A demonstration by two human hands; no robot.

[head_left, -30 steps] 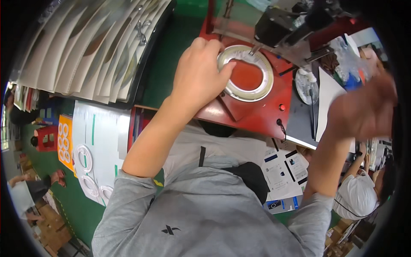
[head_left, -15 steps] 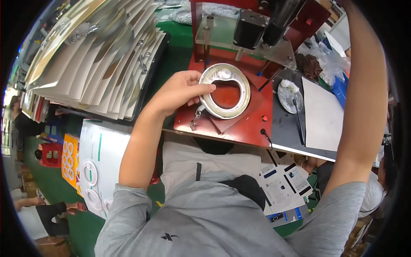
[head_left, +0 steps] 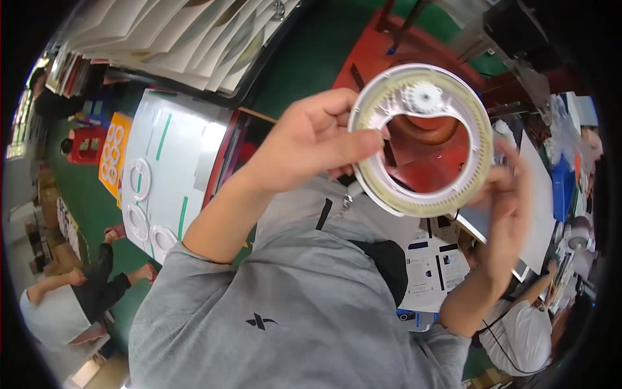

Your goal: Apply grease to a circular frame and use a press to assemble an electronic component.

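Observation:
A round ring-shaped part (head_left: 389,188) with a toothed inner band is held up above my lap, in front of the red machine. A small white gear (head_left: 424,97) sits in the upper part of the ring. My left hand (head_left: 304,139) grips the ring's left side, thumb on its front face and fingers behind. From the ring's lower left hangs a short metal chain with a clasp (head_left: 348,203). At the ring's right edge is my right hand (head_left: 505,201), smeared by motion; whether it touches the ring I cannot tell.
Behind the ring stands the red machine base (head_left: 366,55). A rack of upright white cards (head_left: 194,45) is at the upper left. Below it lies a white board (head_left: 172,136) with several white rings. Printed sheets (head_left: 427,275) lie lower right. Other people are at both sides.
The ring has been lifted off the red base and brought nearer, held in my left hand. My right hand has come down from the upper right to the ring's right edge. The view has shifted.

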